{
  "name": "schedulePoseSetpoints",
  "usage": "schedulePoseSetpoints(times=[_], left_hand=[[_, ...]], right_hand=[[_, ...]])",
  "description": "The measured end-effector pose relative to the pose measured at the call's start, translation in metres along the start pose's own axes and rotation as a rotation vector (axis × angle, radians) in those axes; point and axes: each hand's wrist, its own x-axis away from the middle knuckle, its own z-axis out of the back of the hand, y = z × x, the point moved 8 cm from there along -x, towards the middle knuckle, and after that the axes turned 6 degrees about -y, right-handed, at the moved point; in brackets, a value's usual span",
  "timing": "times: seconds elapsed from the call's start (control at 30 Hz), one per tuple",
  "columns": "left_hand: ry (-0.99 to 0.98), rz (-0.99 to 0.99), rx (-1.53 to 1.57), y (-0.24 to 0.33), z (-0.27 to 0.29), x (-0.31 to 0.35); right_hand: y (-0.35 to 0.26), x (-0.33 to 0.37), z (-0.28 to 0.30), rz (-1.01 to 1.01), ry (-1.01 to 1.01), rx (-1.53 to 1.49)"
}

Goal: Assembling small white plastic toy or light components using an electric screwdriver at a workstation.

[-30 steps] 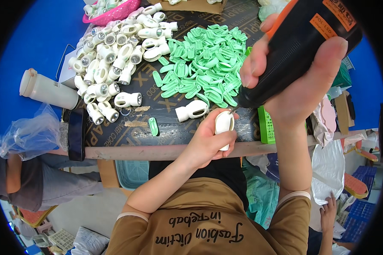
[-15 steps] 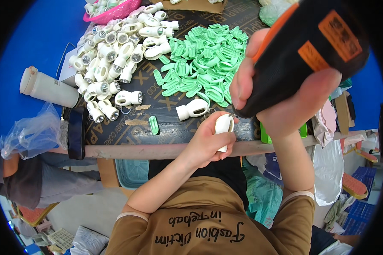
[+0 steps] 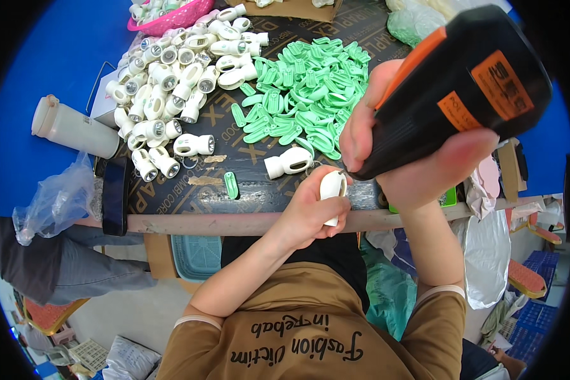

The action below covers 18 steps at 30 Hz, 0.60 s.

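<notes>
My left hand (image 3: 307,212) is closed round a small white flashlight (image 3: 333,185), held just off the table's near edge with its slotted handle facing up. My right hand (image 3: 411,174) grips a black and orange cordless screwdriver (image 3: 424,120) that slants down to the left. Its narrow tip meets the upper end of the flashlight; the exact point of contact is too small to make out. Another white flashlight (image 3: 289,163) lies on the table just beyond my left hand. A single green plastic piece (image 3: 231,185) rests to its left.
White flashlights (image 3: 164,88) are heaped at the far left, and green plastic pieces (image 3: 310,88) in the middle. A pink basket (image 3: 171,19), a white tumbler (image 3: 76,130) and a dark phone-like slab (image 3: 115,196) stand along the left. A green tray (image 3: 449,197) sits under my right wrist.
The screwdriver's thick rear end has tilted slightly, while its tip stays at the flashlight. My left hand keeps its hold. At the left edge, another person has shifted.
</notes>
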Motion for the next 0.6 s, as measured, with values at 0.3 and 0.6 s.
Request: schedulePoseSetpoints(times=[0.3,0.6], left_hand=[[0.25,-0.356,-1.551,0.062,-0.019,0.016],[0.541,-0.464,-2.245,0.156,-0.002,0.02]], right_hand=[[-0.052,0.007,0.073,-0.113,0.506,0.159],[-0.063,0.045,0.122,-0.042,0.697,0.177]])
